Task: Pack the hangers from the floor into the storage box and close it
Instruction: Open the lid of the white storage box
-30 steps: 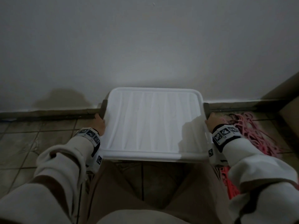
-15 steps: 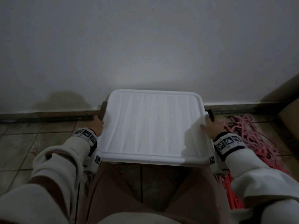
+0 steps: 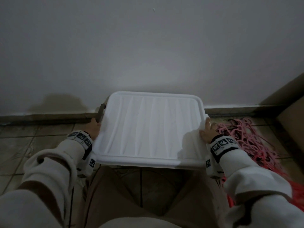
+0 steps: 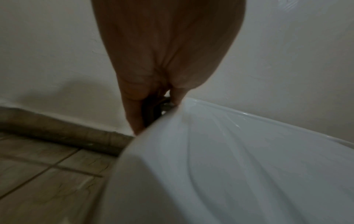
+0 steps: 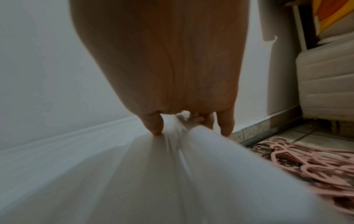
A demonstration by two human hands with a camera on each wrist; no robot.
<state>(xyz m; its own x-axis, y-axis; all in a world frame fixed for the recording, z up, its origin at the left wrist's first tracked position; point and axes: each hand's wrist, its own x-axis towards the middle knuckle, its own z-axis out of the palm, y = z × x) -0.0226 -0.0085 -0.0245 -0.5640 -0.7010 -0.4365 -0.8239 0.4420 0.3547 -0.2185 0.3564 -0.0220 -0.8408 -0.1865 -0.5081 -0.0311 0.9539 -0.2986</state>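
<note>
A white lid (image 3: 151, 127) lies on the storage box against the wall; the box body is hidden under it. My left hand (image 3: 94, 127) is at the lid's left edge, and in the left wrist view its fingers (image 4: 134, 106) hold the dark side latch (image 4: 150, 115). My right hand (image 3: 207, 132) grips the lid's right edge: the thumb (image 5: 153, 124) presses on top and the fingers (image 5: 226, 124) reach down the side. A heap of pink hangers (image 3: 246, 139) lies on the floor to the right of the box.
A brown cardboard box (image 3: 292, 122) stands at the far right beyond the hangers. A dark skirting (image 3: 49, 116) runs along the wall above the tiled floor (image 3: 24, 145). My knees (image 3: 148, 203) sit close in front of the box. A white padded item (image 5: 325, 91) stands in the right corner.
My right hand has moved from beside the dark right latch onto the lid's right edge, and that latch no longer shows. The left hand has stayed at the left latch.
</note>
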